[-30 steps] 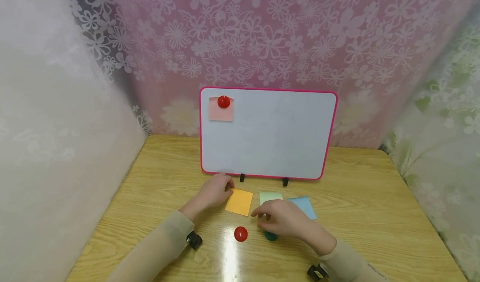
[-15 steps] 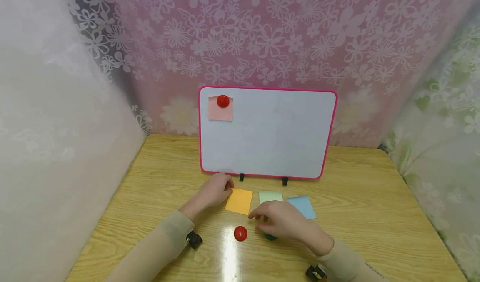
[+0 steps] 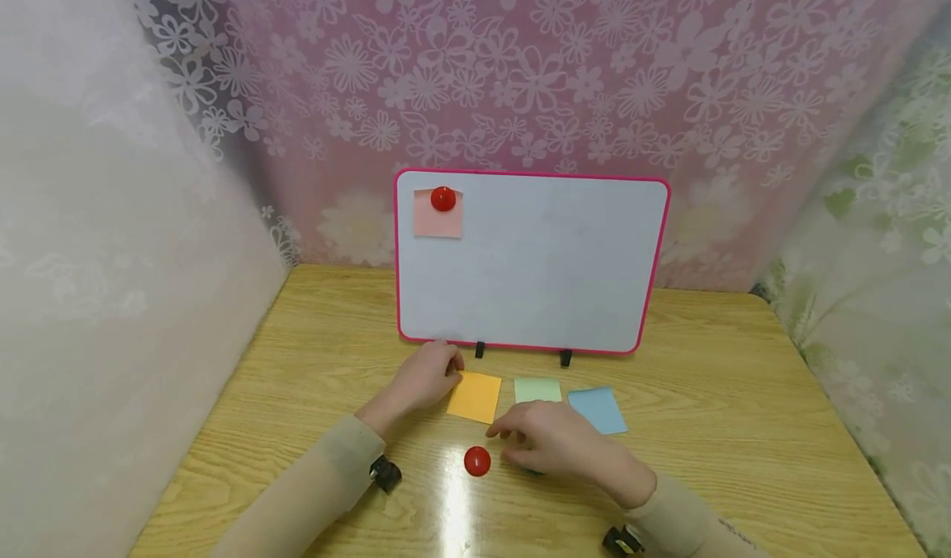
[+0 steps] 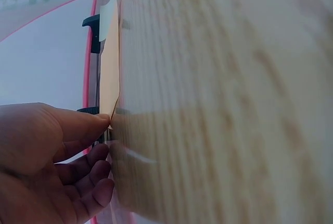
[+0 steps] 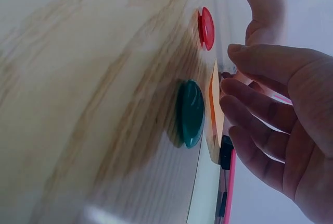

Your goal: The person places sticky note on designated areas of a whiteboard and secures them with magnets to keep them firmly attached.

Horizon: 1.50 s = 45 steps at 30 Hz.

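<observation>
Wood-grain bench (image 3: 319, 327), floral curtain (image 3: 520, 71) behind. Left hand (image 3: 427, 376) pinches orange note (image 3: 474, 397) at upper-left corner; note lies rightward of it, roughly square, no long axis. Right hand (image 3: 557, 438), fingers loosely bent, grasping nothing, hovers over green magnet (image 5: 192, 113); red magnet (image 3: 477, 461) lies just left of it, nearer right hand than left.

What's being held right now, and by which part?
The left hand pinches the orange note at its far left corner in the head view. The right hand holds nothing and is apart from the green disc.
</observation>
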Tool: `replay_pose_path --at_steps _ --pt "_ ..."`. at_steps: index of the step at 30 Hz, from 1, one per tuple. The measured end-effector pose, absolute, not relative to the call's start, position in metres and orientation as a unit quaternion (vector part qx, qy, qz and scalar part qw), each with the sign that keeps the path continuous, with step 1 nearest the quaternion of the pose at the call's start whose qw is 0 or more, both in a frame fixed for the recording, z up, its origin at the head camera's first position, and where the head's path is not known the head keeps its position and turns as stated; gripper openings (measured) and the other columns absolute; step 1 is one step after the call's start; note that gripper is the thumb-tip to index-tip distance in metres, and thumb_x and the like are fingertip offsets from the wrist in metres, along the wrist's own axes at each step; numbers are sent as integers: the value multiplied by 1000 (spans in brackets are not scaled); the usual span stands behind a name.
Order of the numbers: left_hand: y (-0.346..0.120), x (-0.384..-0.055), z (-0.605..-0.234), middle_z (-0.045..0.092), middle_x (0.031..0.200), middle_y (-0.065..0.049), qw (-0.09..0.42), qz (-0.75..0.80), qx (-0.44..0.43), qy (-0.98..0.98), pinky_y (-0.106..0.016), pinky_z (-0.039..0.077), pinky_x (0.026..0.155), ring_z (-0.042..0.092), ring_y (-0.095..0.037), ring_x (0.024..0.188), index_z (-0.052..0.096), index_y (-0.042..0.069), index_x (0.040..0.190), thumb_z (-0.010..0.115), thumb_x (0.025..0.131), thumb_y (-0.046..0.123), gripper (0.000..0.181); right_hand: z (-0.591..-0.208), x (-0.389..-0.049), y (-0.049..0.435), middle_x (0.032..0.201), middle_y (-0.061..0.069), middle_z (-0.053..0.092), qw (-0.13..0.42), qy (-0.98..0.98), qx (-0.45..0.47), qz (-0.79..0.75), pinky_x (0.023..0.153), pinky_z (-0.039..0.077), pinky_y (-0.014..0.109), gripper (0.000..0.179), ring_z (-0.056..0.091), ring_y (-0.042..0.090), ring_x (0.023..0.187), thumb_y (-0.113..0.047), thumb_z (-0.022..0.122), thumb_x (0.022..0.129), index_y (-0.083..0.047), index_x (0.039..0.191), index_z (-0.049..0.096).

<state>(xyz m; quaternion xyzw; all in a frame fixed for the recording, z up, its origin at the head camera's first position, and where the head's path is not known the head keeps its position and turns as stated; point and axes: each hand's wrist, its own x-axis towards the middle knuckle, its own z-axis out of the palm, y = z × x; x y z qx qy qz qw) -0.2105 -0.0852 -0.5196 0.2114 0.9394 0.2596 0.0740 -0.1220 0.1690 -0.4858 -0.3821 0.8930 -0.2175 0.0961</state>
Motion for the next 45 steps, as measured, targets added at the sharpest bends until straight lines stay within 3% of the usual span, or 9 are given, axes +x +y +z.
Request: replay_pose_path --at_steps 19,30,45 --pt "-86 -211 -520 61 91 1 72 266 211 938 -35 51 79 54 -17 85 72 12 100 74 97 7 6 -490 -118 161 103 -17 70 79 893 -398 -195 64 46 19 26 51 -7 70 -22 82 93 -24 118 81" --pt "-85 -210 -518 60 92 1 72 263 212 938 -36 51 80 54 -18 86 71 6 99 75 98 11 6 -488 -121 159 112 -14 73 66 891 -411 -181 76 54 25 26 62 0 92 -23 82 93 -23 119 81" --pt "-85 -213 -522 62 93 0 66 258 217 939 -38 53 81 56 -19 87 72 10 99 75 98 9 4 -491 -125 150 100 -14 69 60 887 -434 -148 75 54 25 23 62 3 90 -29 84 92 -25 114 81"
